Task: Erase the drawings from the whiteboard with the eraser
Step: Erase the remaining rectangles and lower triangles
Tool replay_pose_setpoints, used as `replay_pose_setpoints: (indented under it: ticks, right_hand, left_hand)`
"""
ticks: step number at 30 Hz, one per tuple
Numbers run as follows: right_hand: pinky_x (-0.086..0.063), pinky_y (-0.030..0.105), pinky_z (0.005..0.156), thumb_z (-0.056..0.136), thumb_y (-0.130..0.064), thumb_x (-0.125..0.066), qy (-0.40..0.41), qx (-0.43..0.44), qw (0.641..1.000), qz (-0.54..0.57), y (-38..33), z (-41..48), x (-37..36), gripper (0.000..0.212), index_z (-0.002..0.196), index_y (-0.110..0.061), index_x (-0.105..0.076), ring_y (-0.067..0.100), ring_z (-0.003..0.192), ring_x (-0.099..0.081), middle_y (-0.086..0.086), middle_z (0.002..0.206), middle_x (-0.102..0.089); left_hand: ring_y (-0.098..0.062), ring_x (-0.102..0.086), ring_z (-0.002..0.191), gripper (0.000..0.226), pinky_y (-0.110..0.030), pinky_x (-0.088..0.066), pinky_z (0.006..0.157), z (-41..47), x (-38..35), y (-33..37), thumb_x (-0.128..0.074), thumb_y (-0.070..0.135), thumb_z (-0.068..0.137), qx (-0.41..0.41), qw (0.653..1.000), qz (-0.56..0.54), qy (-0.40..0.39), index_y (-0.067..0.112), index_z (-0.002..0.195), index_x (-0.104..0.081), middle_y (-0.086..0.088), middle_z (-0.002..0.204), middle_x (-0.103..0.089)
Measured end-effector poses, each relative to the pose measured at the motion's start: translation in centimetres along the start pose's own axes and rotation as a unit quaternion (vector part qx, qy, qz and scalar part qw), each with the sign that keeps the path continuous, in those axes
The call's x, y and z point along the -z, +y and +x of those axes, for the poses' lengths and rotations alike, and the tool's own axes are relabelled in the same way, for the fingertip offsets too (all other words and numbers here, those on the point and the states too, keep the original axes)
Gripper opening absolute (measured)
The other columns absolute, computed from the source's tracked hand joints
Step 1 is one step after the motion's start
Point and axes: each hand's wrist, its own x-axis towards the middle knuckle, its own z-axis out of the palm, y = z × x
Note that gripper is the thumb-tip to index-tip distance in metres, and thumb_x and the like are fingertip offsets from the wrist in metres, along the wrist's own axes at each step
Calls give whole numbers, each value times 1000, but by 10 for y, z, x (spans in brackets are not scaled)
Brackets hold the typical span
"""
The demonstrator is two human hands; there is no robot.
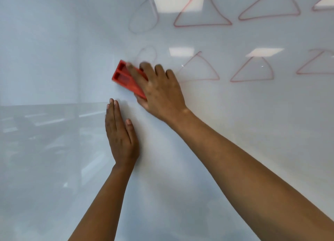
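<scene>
Gripping red eraser (126, 78), right hand (160, 92), whiteboard (54, 60)

Glossy whiteboard (54, 60) with red triangles (202, 13), eraser (124, 78).

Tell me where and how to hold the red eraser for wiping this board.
Grip the eraser across its long sides, coming from its open back, as the right hand does now: fingers over the upper edge, thumb under the lower. It is a long flat block lying face-down against the whiteboard, so only the back and the narrow sides are free. The left hand rests flat on the board.
</scene>
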Motion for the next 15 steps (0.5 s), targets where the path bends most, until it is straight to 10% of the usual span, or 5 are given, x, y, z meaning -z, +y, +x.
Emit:
replay_pose_setpoints:
  ticks: [9,15]
  right_hand:
    - [-41,31,76,84,-42,-61,52,-288,956,-18,15,9,9,71,146,-19,-36,22,96,-54,9,127,-53]
    - [-44,33,68,80,-43,-66,23,-156,988,2,-29,-49,3,75,145,-16,-40,23,84,-56,10,122,-58]
  left_hand:
    - [-19,-18,147,52,-36,-16,121,1,0,1,-26,22,101,12,1000,8,-1,2,149,-28,-3,156,-22]
    - [-16,-17,147,51,-38,-17,121,0,-1,-1,-26,21,101,2,1000,9,-4,2,149,-28,-1,156,-22]
